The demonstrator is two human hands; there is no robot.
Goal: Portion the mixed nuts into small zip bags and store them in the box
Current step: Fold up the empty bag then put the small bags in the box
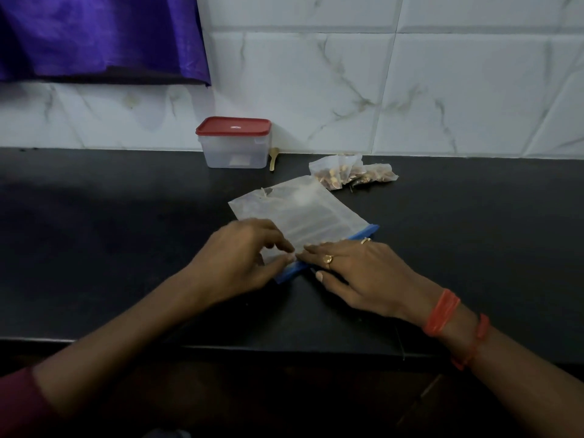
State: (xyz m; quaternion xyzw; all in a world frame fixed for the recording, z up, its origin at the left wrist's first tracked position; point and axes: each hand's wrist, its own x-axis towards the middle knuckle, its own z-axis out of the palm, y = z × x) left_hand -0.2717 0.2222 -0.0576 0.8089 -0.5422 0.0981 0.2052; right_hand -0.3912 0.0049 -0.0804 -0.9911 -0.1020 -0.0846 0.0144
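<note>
Black countertop point(126, 216) runs along a white marble-pattern tile wall point(442, 90); a purple cloth point(94, 36) hangs at upper left.

**Component positions**
- Clear plastic box point(234, 150): at the back, against the wall, with its red lid point(234, 126) fitted.
- Small spoon point(273, 159): just beside the box, on its right.
- Filled small zip bags point(350, 173): at least two, holding nuts, lying together on the counter right of the spoon and outside the box.
- Large zip bag point(303, 210): flat on the counter, centre. Its blue zip strip point(287, 273) faces the person. It appears to hold flat empty pouches; no nuts are visible inside.

**Hand state**
- Left hand point(234, 257): fingers curled, pinching the large zip bag's film just behind the strip.
- Right hand point(357, 273): fingers extended and laid flat along the strip, pressing it down and gripping nothing.

**Step in hand (judgement)**
The hands are working the mouth of the large zip bag. Whether it is being opened or sealed cannot be determined. Portioning is partly complete; storage has not begun.

**Next move requires**
- Hold the thin film steady with one hand while the other works the zip track.
- Remove the lid before any filled bag can be placed in the box.
</note>
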